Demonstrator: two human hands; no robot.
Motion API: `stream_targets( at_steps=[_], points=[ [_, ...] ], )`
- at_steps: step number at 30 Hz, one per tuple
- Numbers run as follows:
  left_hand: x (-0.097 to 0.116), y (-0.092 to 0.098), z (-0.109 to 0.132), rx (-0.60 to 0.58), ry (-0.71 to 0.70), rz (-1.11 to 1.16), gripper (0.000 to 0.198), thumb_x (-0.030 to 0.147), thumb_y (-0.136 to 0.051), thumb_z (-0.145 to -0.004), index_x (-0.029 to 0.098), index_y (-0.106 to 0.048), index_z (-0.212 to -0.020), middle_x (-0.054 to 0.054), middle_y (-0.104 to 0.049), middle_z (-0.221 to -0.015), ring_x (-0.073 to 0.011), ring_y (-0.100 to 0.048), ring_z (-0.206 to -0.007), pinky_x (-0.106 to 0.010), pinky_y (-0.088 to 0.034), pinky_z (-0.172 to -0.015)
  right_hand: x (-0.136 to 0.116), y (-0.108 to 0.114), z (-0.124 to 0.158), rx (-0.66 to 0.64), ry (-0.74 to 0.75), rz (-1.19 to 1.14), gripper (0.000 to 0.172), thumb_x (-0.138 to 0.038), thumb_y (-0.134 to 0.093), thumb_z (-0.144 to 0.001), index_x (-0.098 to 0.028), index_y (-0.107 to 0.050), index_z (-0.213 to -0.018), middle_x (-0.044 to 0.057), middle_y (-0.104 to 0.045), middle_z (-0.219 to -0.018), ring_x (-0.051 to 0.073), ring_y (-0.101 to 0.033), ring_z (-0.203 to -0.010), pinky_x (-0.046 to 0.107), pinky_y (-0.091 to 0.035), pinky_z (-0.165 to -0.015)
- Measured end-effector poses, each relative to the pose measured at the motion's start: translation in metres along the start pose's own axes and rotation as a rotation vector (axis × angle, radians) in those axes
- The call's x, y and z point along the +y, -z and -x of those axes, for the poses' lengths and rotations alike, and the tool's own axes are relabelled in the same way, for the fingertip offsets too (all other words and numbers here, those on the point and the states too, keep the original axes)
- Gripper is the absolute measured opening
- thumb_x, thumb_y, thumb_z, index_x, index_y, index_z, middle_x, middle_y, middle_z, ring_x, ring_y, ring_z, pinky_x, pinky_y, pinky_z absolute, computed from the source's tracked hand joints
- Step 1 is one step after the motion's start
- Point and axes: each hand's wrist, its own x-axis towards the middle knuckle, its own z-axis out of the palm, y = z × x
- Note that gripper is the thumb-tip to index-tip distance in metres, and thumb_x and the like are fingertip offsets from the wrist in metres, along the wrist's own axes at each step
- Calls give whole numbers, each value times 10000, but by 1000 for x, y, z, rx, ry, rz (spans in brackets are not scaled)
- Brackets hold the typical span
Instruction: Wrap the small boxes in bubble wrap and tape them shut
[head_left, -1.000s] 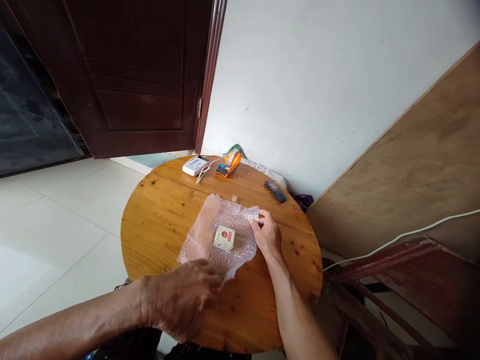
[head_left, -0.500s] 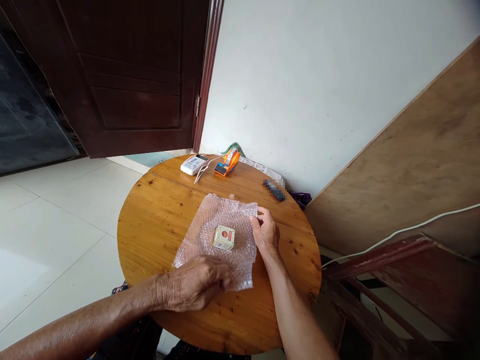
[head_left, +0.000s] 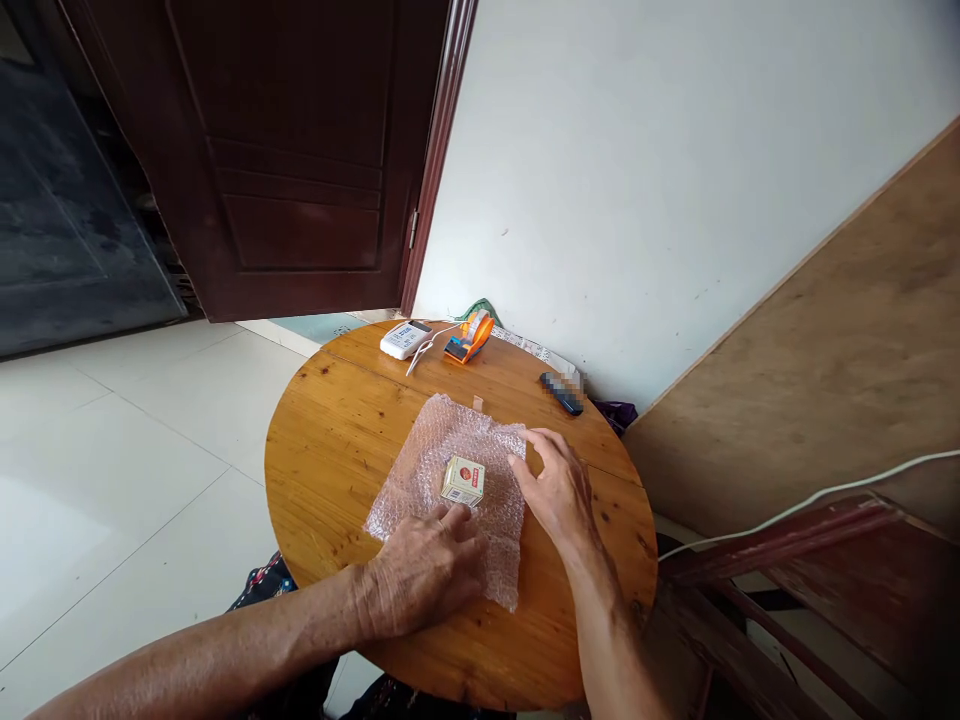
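Note:
A small cream box with red markings rests on a sheet of clear bubble wrap, which lies on a round wooden table. My left hand is over the near part of the wrap, just in front of the box. Its fingers are curled, and their tips are mostly hidden, so what they grip does not show. At the wrap's right edge, my right hand is open, thumb and fingers apart, with its fingertips at the far right corner.
Toward the back of the table are a white device with a cord and an orange tape dispenser. A dark, partly blurred object lies at the back right. Beyond are a wall and a dark red door.
My right hand has loosened from the wrap's right edge and its fingers have spread. My left hand has come closer to the box. The view has shifted slightly.

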Motion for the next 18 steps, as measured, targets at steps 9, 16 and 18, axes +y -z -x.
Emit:
stream_targets(
  at_steps=[9,16,18],
  points=[
    [3,-13,-4,12,1,-78,306,413,-588,-882,215,-635,-1111,-120,-574,-1248,-330,-578,-1081,-444,-562,-802,-42,-6,30,-274,152,-108,388,-241,-539,-872,-210,-588,-1256,94,-688,-1194,262,-616,-1099,430,-457,-976],
    [6,-3,-2,-29,2,-93,290,444,-601,-873,204,-616,-1035,-107,-577,-1214,-319,-582,-1071,-429,-569,-783,46,27,37,69,-207,146,449,-368,-524,-841,-178,-603,-1241,142,-699,-1156,311,-630,-1077,449,-477,-915],
    [7,-4,-2,-21,11,-101,277,436,-601,-873,205,-609,-1024,-101,-579,-1209,-314,-584,-1070,-432,-570,-789,68,32,43,-17,-325,246,470,-326,-495,-831,-168,-596,-1261,143,-686,-1190,319,-620,-1111,455,-487,-891]
  ],
)
